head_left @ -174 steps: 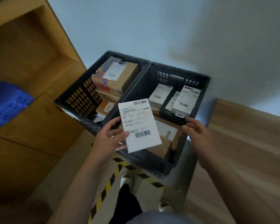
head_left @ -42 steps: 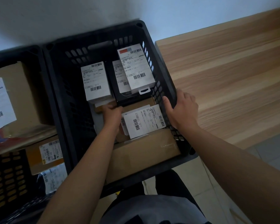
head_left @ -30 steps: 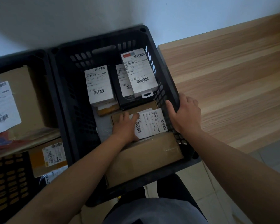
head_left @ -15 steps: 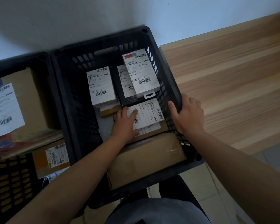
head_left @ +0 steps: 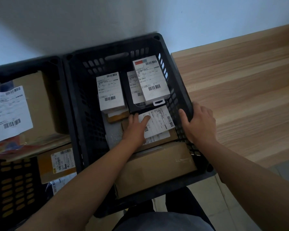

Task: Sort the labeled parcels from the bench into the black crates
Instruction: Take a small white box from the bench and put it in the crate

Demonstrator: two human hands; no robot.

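A: Parcel [head_left: 158, 124] slid further back in right crate [head_left: 178, 77] since half a second ago; left hand [head_left: 137, 129] flat on it, fingers straight.
B: Right hand [head_left: 198, 124]?
A: Grip wraps the crate rim. Placing step; next, probably lift out, check bench [head_left: 240, 89].

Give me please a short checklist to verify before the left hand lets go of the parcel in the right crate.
1. Parcel is inside the right crate: ok.
2. Parcel lies flat, label up, on the brown boxes: ok, though its far edge touches the black box.
3. Left hand rests with flat fingers on the parcel, not pinching it: ok.
4. Right hand holds the crate's rim and steadies it: ok.
5. The white boxes behind are not disturbed: ok.
6. Label matches this crate: cannot tell, the print is too small.
7. More parcels left on the bench: none on the part in view.
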